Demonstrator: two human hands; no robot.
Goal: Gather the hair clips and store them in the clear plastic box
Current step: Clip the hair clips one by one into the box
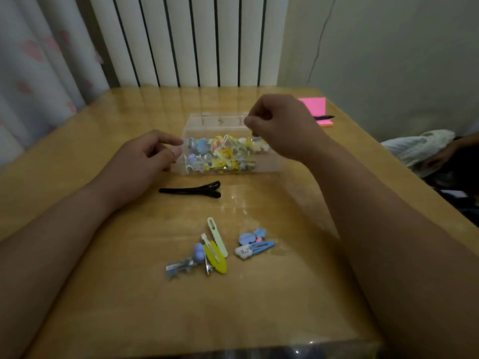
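The clear plastic box stands in the middle of the wooden table, holding several small pastel hair clips. My left hand rests at the box's left end, thumb and forefinger touching its wall. My right hand hovers over the box's right end with fingers pinched together; whether something small is held there is unclear. A long black clip lies just in front of the box. Nearer me lie a yellow and pale-green cluster of clips and a blue cluster with a white cloud charm.
A pink sticky-note pad with a black pen sits at the table's far right. A white bag lies off the right edge. A radiator and curtain stand behind the table.
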